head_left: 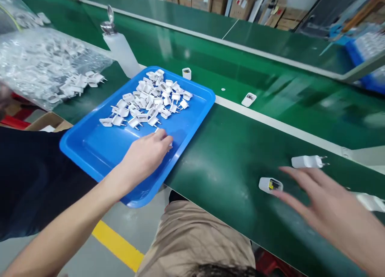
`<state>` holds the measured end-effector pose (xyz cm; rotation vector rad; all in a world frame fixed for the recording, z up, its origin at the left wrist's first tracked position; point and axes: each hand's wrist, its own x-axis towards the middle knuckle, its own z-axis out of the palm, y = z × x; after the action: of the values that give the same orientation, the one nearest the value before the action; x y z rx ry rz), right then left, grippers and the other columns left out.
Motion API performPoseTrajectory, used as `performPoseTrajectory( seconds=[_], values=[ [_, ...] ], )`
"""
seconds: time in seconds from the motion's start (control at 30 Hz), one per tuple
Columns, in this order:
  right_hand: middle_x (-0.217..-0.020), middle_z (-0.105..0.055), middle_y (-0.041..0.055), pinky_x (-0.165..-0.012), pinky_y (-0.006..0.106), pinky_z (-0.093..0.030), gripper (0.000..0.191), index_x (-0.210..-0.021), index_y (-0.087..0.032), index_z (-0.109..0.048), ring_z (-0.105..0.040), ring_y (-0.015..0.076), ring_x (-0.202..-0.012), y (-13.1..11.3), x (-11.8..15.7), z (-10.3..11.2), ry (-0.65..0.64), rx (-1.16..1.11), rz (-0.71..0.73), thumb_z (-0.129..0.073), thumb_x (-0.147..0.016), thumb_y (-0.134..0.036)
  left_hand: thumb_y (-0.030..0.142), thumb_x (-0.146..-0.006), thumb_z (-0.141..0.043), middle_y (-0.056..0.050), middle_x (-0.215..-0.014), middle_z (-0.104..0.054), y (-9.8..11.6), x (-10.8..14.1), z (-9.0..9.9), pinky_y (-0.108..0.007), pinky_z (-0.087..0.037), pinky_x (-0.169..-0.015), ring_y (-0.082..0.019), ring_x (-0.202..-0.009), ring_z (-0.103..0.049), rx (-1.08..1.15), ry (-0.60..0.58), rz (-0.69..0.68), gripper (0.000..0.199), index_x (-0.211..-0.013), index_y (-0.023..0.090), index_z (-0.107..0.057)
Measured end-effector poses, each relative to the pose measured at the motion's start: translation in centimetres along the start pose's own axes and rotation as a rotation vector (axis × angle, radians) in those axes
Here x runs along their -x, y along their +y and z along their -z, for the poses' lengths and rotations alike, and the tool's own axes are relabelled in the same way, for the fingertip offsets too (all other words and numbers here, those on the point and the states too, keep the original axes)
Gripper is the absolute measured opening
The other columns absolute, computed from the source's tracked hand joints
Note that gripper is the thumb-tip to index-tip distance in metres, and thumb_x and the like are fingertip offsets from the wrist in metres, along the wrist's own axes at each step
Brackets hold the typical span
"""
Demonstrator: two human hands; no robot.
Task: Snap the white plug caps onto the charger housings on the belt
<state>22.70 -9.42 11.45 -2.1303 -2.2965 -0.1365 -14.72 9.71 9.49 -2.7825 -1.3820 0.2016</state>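
My left hand (150, 150) is closed over the near right part of a blue tray (87, 148), its fingers pinched on a white plug cap (170, 145) that is mostly hidden. Beyond it in the tray lies a heap of white two-pin plug caps (148, 98). Over the green bench, my right hand (319, 197) is open, thumb and fingers apart. Its thumb tip is at an open white charger housing (266, 185) with a yellow part inside; contact is unclear. Just beyond the fingers lies a white charger with two pins (306, 161).
Left of the tray is a clear bag of white caps (45, 60), near a pump bottle (122, 52). Two white housings, one upright (187, 73) and one lying (249, 100), are at the back. Another white piece (371, 201) lies right. A person's dark sleeve (36, 180) is at left.
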Motion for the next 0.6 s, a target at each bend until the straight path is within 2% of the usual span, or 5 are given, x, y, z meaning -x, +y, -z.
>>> performPoseTrajectory(
  seconds=[0.07,0.2,0.33,0.43,0.6],
  values=[
    [-0.111,-0.062,0.0123,-0.06,0.038,-0.059,0.059,-0.13,-0.022,-0.055,-0.069,0.0259,-0.083,-0.1,-0.9,-0.9,-0.025,-0.056,0.144,-0.031,-0.102,-0.068,0.027,-0.105,-0.038,-0.009,-0.109,-0.065,0.1,-0.6,-0.7,-0.028,-0.051,-0.066,-0.019,-0.083,-0.068,0.052,0.019,-0.008,0.032,-0.108,0.016,-0.068],
    [-0.11,-0.062,0.0103,-0.069,0.033,-0.062,0.023,-0.121,-0.022,-0.055,-0.07,0.0218,-0.088,0.0,-1.6,-2.9,-0.028,-0.203,0.194,-0.05,-0.102,-0.034,0.034,-0.106,-0.04,-0.003,-0.107,-0.065,-0.2,0.0,-0.8,-0.024,-0.048,-0.065,-0.013,-0.077,-0.065,0.19,0.2,0.025,0.032,-0.105,0.019,-0.068],
    [-0.108,-0.063,0.0083,-0.075,0.035,-0.064,0.034,-0.13,-0.023,-0.051,-0.069,0.0228,-0.092,-0.3,-1.4,-4.0,0.023,-0.38,0.165,-0.06,-0.097,-0.027,0.036,-0.103,-0.052,0.001,-0.109,-0.068,2.3,1.4,1.4,-0.025,-0.05,-0.066,-0.015,-0.085,-0.068,0.221,0.474,0.093,0.019,-0.104,0.025,-0.067],
    [-0.114,-0.062,0.0118,-0.073,0.037,-0.065,0.056,-0.143,-0.021,-0.043,-0.069,0.0253,-0.094,-0.5,-0.8,-3.4,0.118,-0.449,0.089,-0.063,-0.096,-0.044,0.027,-0.098,-0.059,0.004,-0.108,-0.07,7.6,1.3,2.5,-0.027,-0.057,-0.077,-0.015,-0.094,-0.07,0.442,0.55,0.058,0.011,-0.105,0.031,-0.068],
    [-0.109,-0.066,0.0138,-0.072,0.035,-0.066,0.046,-0.14,-0.021,-0.052,-0.071,0.0257,-0.09,-0.4,0.5,-0.6,0.375,-0.385,0.238,-0.059,-0.098,-0.038,0.021,-0.096,-0.059,0.0,-0.094,-0.071,19.5,-0.7,2.8,-0.024,-0.062,-0.068,-0.013,-0.078,-0.07,1.183,0.333,-0.231,0.013,-0.102,0.029,-0.068]
  ],
)
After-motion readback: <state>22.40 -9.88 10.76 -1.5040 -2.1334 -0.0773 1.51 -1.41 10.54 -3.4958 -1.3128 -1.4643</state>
